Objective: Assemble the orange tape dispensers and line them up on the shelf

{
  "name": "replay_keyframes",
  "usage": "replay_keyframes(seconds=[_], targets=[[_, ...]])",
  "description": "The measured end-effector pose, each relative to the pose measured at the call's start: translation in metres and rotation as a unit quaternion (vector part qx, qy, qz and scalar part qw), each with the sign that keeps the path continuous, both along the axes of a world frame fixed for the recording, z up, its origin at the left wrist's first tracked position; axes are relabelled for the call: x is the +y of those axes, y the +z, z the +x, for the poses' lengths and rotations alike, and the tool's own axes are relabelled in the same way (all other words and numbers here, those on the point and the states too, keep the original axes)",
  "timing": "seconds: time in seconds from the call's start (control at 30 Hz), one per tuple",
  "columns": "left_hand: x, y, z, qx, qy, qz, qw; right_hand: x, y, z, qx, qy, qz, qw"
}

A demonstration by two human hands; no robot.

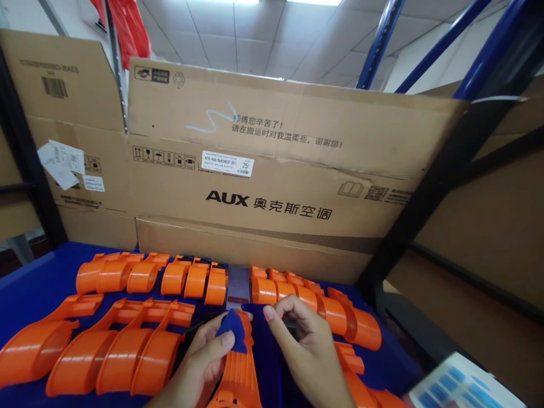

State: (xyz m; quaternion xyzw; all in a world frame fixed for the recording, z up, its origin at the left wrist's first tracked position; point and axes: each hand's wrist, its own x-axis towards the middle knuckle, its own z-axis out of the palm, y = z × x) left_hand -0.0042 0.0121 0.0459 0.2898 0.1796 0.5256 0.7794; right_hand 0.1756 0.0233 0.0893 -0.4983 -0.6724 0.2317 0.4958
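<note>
My left hand (204, 362) pinches a small dark blue piece (233, 328) with thumb and fingers and holds it against the top of an orange plastic part (240, 374) that lies in front of me. My right hand (304, 345) is beside it, its fingers curled, with the forefinger tip at the blue piece's right edge. What the right fingers hold, if anything, is hidden. Several more orange plastic parts (123, 351) lie in rows on the blue table (34, 283) to the left and right of my hands.
A large AUX cardboard box (272, 187) stands behind the rows, with another carton (63, 113) at the left. A dark shelf frame (429, 192) rises at the right. A sheet of blue labels (461, 388) lies at the lower right. A small grey item (238, 286) sits between the rows.
</note>
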Motion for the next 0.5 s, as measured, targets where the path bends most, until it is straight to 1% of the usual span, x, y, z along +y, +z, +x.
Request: replay_keyframes(seconds=[0.1,0.17,0.23,0.3,0.43,0.5], targets=[[0.002,-0.003,-0.002,-0.021,0.016,-0.01,1.0,-0.003,-0.002,-0.004,0.024,0.07,-0.038,0.997],[0.005,-0.006,-0.003,-0.025,0.022,-0.03,0.999,-0.005,-0.005,-0.006,0.023,0.096,-0.062,0.993],[0.007,-0.008,-0.004,-0.018,0.027,-0.046,0.998,-0.005,-0.007,-0.008,0.029,0.113,-0.082,0.99],[0.007,-0.008,-0.004,-0.015,0.028,-0.042,0.999,-0.005,-0.009,-0.01,0.048,0.129,-0.093,0.986],[0.005,-0.007,-0.004,-0.03,0.019,-0.006,0.999,-0.004,-0.011,-0.012,0.093,0.15,-0.092,0.98],[0.005,-0.008,-0.005,-0.027,0.039,0.013,0.999,-0.004,-0.009,-0.01,0.097,0.14,-0.079,0.982]])
